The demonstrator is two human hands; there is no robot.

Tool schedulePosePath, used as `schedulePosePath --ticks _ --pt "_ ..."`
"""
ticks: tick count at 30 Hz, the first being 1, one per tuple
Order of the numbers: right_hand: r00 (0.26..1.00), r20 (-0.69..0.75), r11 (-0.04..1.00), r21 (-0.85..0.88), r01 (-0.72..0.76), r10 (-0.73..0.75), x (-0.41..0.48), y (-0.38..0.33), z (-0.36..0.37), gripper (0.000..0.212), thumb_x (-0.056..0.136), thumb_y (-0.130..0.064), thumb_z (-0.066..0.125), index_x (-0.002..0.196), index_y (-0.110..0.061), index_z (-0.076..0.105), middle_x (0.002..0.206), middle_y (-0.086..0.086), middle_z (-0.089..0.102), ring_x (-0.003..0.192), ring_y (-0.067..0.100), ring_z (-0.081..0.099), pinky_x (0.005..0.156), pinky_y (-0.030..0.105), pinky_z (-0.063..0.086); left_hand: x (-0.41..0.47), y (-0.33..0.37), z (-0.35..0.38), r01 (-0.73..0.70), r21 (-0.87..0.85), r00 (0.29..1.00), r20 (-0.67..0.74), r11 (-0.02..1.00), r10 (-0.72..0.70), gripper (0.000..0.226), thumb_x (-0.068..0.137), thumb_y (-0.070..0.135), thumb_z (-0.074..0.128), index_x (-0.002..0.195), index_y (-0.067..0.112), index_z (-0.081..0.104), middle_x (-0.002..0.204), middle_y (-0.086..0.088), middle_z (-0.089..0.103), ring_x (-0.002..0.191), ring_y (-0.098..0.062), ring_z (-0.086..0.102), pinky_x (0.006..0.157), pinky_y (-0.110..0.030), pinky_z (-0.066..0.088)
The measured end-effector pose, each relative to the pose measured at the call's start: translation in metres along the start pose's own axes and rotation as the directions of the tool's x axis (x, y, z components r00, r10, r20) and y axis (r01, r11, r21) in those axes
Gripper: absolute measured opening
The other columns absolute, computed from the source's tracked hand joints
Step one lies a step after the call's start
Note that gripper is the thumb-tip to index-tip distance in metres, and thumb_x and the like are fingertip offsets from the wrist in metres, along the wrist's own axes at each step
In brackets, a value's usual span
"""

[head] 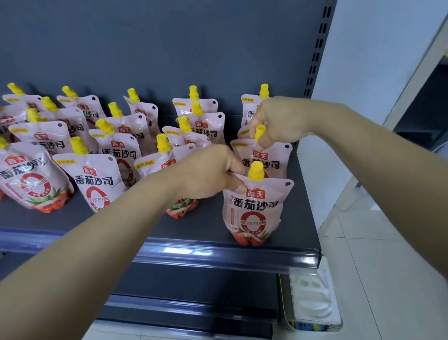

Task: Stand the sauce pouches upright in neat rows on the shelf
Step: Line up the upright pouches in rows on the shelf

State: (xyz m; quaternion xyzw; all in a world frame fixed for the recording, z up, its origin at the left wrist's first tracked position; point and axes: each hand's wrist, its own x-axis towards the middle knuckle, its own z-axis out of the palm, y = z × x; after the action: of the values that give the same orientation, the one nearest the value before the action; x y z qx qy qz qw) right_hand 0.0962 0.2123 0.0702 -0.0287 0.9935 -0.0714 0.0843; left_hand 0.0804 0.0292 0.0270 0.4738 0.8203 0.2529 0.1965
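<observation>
At the right end of the shelf [203, 225], the left hand [209, 171] is pinching the top corner of the front pouch [255, 210], which is standing by the front lip; the right hand [278, 120] is curling its fingers round the top of the pouch behind [267, 161]; seemingly this column is being squared; next, both need aligning with the neighbouring rows [102, 141], then releasing gently.

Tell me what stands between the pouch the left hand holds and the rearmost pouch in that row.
A pouch whose yellow cap the right hand pinches, seen in the head view; that hand may hide more.
</observation>
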Motion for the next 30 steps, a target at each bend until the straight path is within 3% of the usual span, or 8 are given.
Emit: schedulePosePath --ticks 3,5,9,16,19,23,28,30 --pt "1.000 -0.024 1.000 0.021 -0.012 0.012 0.000 0.001 0.004 0.021 0.081 -0.022 0.070 0.101 -0.017 0.068 0.083 0.003 0.058 0.073 0.020 0.051 0.058 0.026 0.038 0.001 -0.001 -0.001 0.003 0.019 1.000 0.013 1.000 -0.003 0.018 0.081 0.014 0.068 0.095 0.004 0.073 0.097 -0.014 0.073 0.094 -0.025 0.065 0.088 -0.040 0.052" --pt "1.000 -0.006 0.999 0.014 -0.029 0.029 0.001 0.002 0.006 0.018 0.079 -0.022 0.071 0.092 -0.010 0.067 0.080 0.006 0.059 0.070 0.022 0.052 0.062 0.028 0.040 0.000 -0.002 -0.001 0.007 0.021 1.000 0.016 1.000 -0.007 0.017 0.081 0.016 0.069 0.092 0.003 0.073 0.091 -0.010 0.073 0.091 -0.026 0.065 0.086 -0.042 0.052" --pt "0.998 0.018 0.999 -0.012 -0.053 0.053 0.000 0.001 0.007 0.025 0.079 -0.022 0.071 0.067 -0.011 0.053 0.065 0.007 0.049 0.061 0.023 0.046 0.055 0.027 0.035 -0.003 -0.004 -0.002 0.017 0.014 1.000 -0.019 1.000 -0.017 0.013 0.079 0.019 0.071 0.090 0.013 0.074 0.088 0.002 0.075 0.081 -0.008 0.067 0.082 -0.033 0.055" --pt "0.998 0.015 0.998 0.017 -0.065 0.065 -0.001 0.000 0.005 0.023 0.080 -0.023 0.071 0.070 -0.010 0.056 0.063 0.005 0.049 0.056 0.019 0.046 0.052 0.026 0.034 -0.005 -0.002 -0.003 0.005 0.056 1.000 -0.021 0.998 -0.004 0.008 0.079 0.018 0.071 0.085 0.014 0.073 0.083 0.005 0.072 0.078 -0.005 0.065 0.080 -0.030 0.055" --pt "0.998 0.006 0.997 0.047 -0.066 0.066 -0.001 0.001 0.007 0.019 0.081 -0.022 0.071 0.074 -0.009 0.059 0.068 0.008 0.054 0.058 0.020 0.048 0.053 0.025 0.036 -0.005 -0.004 -0.003 -0.002 0.085 1.000 -0.012 0.996 0.003 0.013 0.080 0.020 0.069 0.090 0.011 0.073 0.089 -0.001 0.074 0.081 -0.009 0.066 0.080 -0.031 0.055" --pt "0.997 0.005 0.996 0.047 -0.074 0.074 0.000 0.002 0.009 0.018 0.080 -0.022 0.071 0.075 -0.009 0.060 0.069 0.008 0.054 0.063 0.021 0.050 0.055 0.026 0.037 -0.006 -0.006 -0.002 0.003 0.053 0.999 -0.039 0.999 -0.001 0.014 0.080 0.020 0.070 0.084 0.007 0.072 0.082 -0.008 0.072 0.073 -0.012 0.064 0.071 -0.027 0.052" --pt "0.997 0.024 0.997 0.030 -0.069 0.069 0.001 -0.001 0.006 0.018 0.079 -0.021 0.072 0.077 -0.008 0.060 0.069 0.008 0.053 0.062 0.021 0.048 0.055 0.026 0.036 -0.006 -0.006 -0.003 0.013 0.043 1.000 -0.022 0.999 -0.012 0.016 0.080 0.023 0.070 0.085 0.008 0.073 0.084 -0.007 0.073 0.076 -0.011 0.064 0.074 -0.025 0.052" --pt "0.995 0.071 0.997 0.019 -0.068 0.067 -0.001 -0.002 0.000 0.013 0.078 -0.019 0.073 0.081 -0.010 0.064 0.068 0.003 0.054 0.063 0.019 0.050 0.057 0.026 0.037 -0.010 -0.003 -0.009 0.003 -0.014 1.000 0.021 1.000 -0.003 0.024 0.078 0.034 0.069 0.087 0.012 0.074 0.085 -0.006 0.073 0.080 -0.013 0.065 0.078 -0.029 0.053"
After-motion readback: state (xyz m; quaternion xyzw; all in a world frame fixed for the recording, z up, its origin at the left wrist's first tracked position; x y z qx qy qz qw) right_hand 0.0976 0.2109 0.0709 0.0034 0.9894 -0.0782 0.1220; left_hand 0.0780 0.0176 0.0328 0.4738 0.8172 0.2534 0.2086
